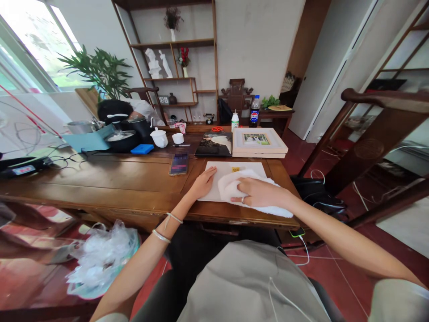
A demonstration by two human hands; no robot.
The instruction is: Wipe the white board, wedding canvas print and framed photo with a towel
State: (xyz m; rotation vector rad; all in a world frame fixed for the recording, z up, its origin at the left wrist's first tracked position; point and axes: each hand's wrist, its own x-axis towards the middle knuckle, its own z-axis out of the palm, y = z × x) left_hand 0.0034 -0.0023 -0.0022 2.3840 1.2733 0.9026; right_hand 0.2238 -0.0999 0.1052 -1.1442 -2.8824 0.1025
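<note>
A thin white board (pixel 223 169) lies flat near the front edge of the wooden table, with a small yellow label (pixel 235 169) toward its far side. My left hand (pixel 203 181) rests on the board's left edge, fingers stretched out and holding nothing. A white towel (pixel 228 182) is bunched over the board's right half and trails off over the tabletop to the right. Pressing down on it, my right hand (pixel 258 192) has its fingers curled into the cloth; the fingertips are partly hidden in the folds.
Behind the board are a white framed picture (pixel 283 146) and a dark picture panel (pixel 204 146). A phone (pixel 179 164) lies left of my left hand. Farther back stand a cola bottle (pixel 254 112), a white teapot (pixel 158 137) and a blue box (pixel 82 139). A bagged bin (pixel 103 255) is at lower left.
</note>
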